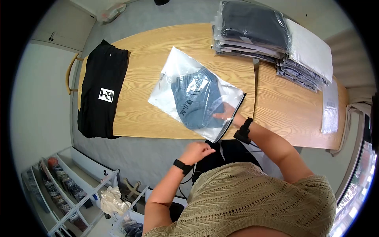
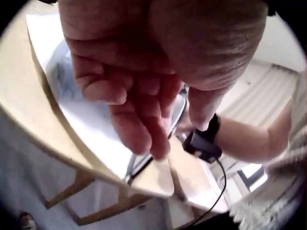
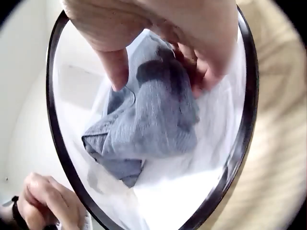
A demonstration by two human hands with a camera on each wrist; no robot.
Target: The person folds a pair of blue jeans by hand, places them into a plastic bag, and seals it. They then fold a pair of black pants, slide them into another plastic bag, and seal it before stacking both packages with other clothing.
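Note:
A clear-fronted white plastic bag (image 1: 164,85) with a black-edged mouth lies slanted on the table, a folded blue denim garment (image 1: 193,94) (image 3: 148,115) inside it. My right hand (image 1: 227,112) (image 3: 158,28) reaches in through the mouth, thumb and fingers on either side of the garment's near part, gripping it; some fingertips are hidden behind the cloth. Off the table's front edge, close to the mouth's lower corner, my left hand (image 1: 196,153) (image 2: 144,72) hangs with loosely curled fingers and holds nothing.
Black folded trousers (image 1: 100,79) with an "M-REN" label lie at the table's left end. Stacked bagged garments (image 1: 252,27) and a white packet (image 1: 310,49) stand at the back right. A flat plastic sleeve (image 1: 330,106) lies at far right. Storage bins (image 1: 81,168) stand below left.

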